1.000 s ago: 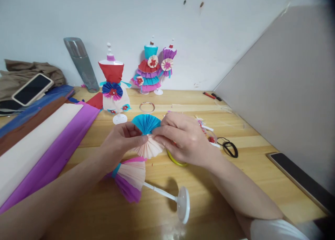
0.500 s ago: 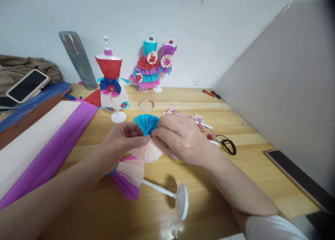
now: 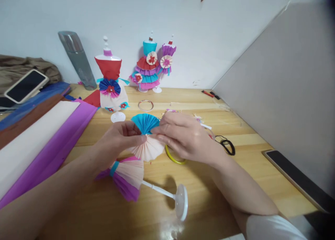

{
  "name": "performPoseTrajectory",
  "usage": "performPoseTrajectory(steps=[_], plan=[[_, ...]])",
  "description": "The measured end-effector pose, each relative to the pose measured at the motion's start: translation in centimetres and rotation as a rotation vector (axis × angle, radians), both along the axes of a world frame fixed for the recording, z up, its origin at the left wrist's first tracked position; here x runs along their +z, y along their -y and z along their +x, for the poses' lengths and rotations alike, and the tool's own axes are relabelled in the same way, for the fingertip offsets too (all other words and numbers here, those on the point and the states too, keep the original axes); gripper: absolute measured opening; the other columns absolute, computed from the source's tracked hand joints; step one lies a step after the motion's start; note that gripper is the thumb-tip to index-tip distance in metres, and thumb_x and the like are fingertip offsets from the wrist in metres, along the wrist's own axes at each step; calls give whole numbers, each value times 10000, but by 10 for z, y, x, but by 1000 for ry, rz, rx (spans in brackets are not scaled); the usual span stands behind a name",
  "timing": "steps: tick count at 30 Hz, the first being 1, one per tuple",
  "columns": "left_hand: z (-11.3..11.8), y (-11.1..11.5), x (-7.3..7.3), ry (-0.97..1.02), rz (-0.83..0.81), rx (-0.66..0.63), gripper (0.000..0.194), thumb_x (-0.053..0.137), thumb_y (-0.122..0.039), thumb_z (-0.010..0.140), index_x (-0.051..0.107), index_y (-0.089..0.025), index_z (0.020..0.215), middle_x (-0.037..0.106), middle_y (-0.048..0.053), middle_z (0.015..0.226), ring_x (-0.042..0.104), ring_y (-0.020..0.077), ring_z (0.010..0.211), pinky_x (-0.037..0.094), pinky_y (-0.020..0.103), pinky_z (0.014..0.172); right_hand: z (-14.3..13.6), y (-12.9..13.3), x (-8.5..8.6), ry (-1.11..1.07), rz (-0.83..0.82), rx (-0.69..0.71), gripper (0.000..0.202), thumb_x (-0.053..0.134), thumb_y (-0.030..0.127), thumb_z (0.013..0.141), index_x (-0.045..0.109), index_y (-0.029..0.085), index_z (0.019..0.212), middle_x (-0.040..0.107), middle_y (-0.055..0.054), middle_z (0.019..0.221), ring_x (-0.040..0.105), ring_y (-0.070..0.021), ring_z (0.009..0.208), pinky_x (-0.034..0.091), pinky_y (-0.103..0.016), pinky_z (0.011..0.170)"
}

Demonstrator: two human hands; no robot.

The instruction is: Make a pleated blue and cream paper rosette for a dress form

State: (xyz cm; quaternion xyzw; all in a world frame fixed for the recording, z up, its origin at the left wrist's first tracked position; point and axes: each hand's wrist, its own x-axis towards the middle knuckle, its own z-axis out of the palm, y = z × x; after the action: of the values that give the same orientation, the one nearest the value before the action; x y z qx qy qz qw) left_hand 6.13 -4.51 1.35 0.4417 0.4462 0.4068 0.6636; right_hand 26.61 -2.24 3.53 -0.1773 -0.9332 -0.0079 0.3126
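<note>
A pleated paper rosette (image 3: 148,149), blue in its upper half and pale pink below, is held up between both hands. My left hand (image 3: 124,135) pinches it near the centre, thumb in front. At its right side, my right hand (image 3: 180,137) grips the edge where blue and pink meet; some fingertips are hidden. Below my left hand a small dress form (image 3: 128,175) lies on its side, in a pink and purple pleated skirt with a blue band, its white round base (image 3: 181,202) pointing right.
Behind stand a red-topped dress form (image 3: 108,70) and two more (image 3: 149,63) by the wall. Paper sheets (image 3: 49,124), a phone (image 3: 26,86) and a bottle (image 3: 78,60) are left. A yellow ring (image 3: 171,157), black band (image 3: 229,147) and dark phone (image 3: 293,177) are right.
My right hand has shifted slightly right along the rosette, uncovering more of the yellow ring. My left hand has moved slightly left, and the blue part looks more spread.
</note>
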Motion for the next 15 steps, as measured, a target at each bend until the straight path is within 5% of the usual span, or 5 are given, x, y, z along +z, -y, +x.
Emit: performPoseTrajectory(steps=[6,15], plan=[[-1,-3,-1,3,22,-15,236,828,-291,584,648,-174,681,641,3,694,583,159,707,474,331,780,4,1,4,-166,-63,-10,162,503,180,960,661,197,929,591,-50,774,557,-158,703,466,-297,602],[-2,-3,-15,-7,28,-71,247,837,-315,597,658,-167,682,648,0,658,587,138,641,446,267,619,-9,4,-4,85,194,-114,298,448,143,965,660,170,758,573,-50,701,481,-171,640,348,-313,555]])
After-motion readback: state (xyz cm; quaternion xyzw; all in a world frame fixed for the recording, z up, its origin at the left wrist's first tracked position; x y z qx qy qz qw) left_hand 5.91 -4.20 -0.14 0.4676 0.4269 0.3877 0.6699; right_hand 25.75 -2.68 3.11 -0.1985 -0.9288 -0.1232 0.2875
